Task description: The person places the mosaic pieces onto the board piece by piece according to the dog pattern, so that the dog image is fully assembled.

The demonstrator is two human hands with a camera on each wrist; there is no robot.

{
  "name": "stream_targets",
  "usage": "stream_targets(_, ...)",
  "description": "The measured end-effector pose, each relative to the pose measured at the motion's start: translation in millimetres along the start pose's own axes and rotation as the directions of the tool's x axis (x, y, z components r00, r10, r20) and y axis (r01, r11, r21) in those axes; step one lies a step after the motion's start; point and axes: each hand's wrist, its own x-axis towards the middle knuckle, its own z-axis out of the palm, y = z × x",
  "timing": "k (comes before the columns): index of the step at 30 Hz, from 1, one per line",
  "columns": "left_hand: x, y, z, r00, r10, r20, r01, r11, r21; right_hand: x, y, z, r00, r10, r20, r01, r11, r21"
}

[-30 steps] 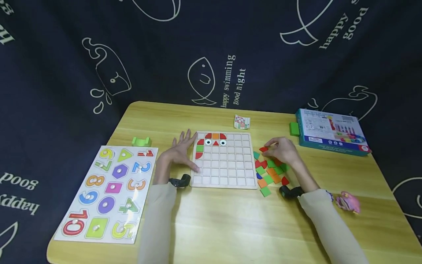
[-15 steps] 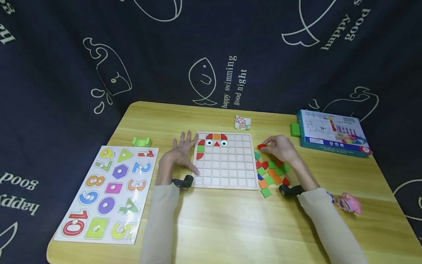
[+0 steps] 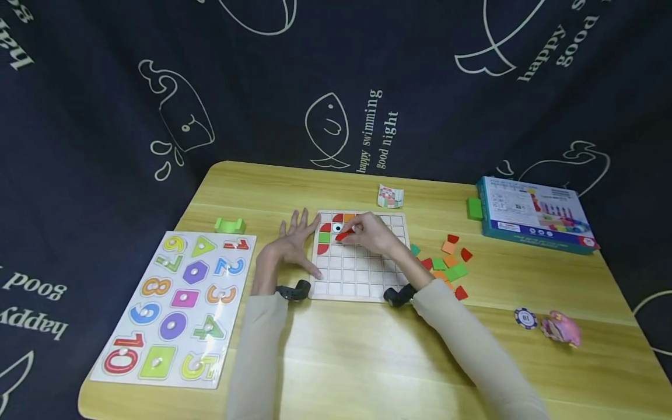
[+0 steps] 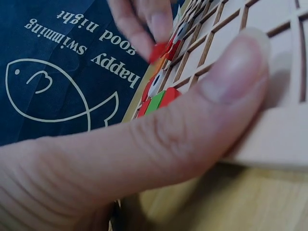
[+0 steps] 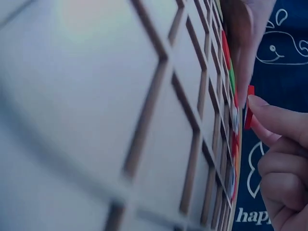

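Observation:
A wooden grid board (image 3: 362,274) lies at mid-table, with red, orange and green tiles and eye tiles in its upper left cells. Along its left edge my left hand (image 3: 289,245) is spread, fingers straight near the top corner. The left thumb (image 4: 192,120) lies across the board's edge in the left wrist view. My right hand (image 3: 375,233) reaches over the upper part of the board and pinches a red tile (image 5: 249,108) between thumb and fingertips. In the head view this hand covers some of the placed tiles.
Loose tiles (image 3: 455,271) are scattered right of the board. Farther right are a poker chip (image 3: 525,318), a pink toy (image 3: 562,329), a green block (image 3: 474,209) and a box (image 3: 535,213). A number puzzle (image 3: 198,309) lies left; a picture card (image 3: 391,196) lies behind the board.
My right hand has lifted the red tile from the pile and carried it left over the board's upper left part. The left hand stays at the board's edge.

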Motion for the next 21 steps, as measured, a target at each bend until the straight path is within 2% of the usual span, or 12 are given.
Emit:
stream_targets(7,0.5,-0.8,-0.3,1.000,0.015,0.014,-0.015,1.000,0.000,12.1,-2.3,11.2,0.999,0.041,0.012,-0.040,0.999,-0.025)
stream_targets(17,-0.4,-0.2,-1.0,1.000,0.017,0.016,-0.017,1.000,0.013,12.4,-3.5,8.0,0.994,0.108,-0.002,-0.108,0.993,0.042)
stream_targets(21,0.1,0.6,0.1,1.000,0.017,0.018,-0.017,1.000,0.010,12.8,-2.9,7.1,0.994,0.110,0.003,-0.110,0.991,0.072)
